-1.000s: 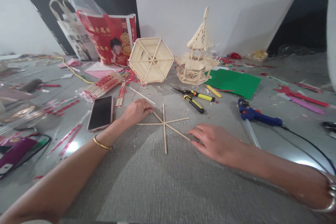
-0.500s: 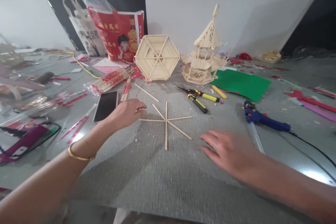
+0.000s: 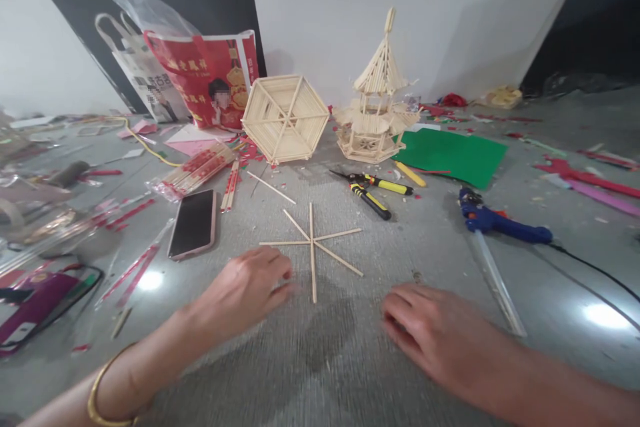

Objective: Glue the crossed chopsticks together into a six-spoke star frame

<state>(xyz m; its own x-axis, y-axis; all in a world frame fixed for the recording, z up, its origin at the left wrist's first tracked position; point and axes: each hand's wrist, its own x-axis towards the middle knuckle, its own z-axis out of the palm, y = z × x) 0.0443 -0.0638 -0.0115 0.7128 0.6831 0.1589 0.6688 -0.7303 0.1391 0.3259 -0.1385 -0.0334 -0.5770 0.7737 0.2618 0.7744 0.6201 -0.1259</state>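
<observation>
Several thin wooden sticks lie on the grey table in a star, their inner ends meeting at one centre. My left hand hovers at the near left of this star, fingers bent, thumb apart, holding nothing. To the right of the star, my right hand is loosely curled near the tabletop, with a gap between thumb and fingers and nothing visible in it. A single loose stick lies beyond the star. Yellow-and-black pliers rest at its far right.
Behind stand a hexagonal stick panel and a stick pagoda model. A blue glue gun lies right, near green sheet. At left are a phone, packaged chopsticks and a red bag.
My left hand has drawn back toward me from the star's far left side to its near left. My right hand has also come slightly nearer, its fingers more curled. The view has shifted a little.
</observation>
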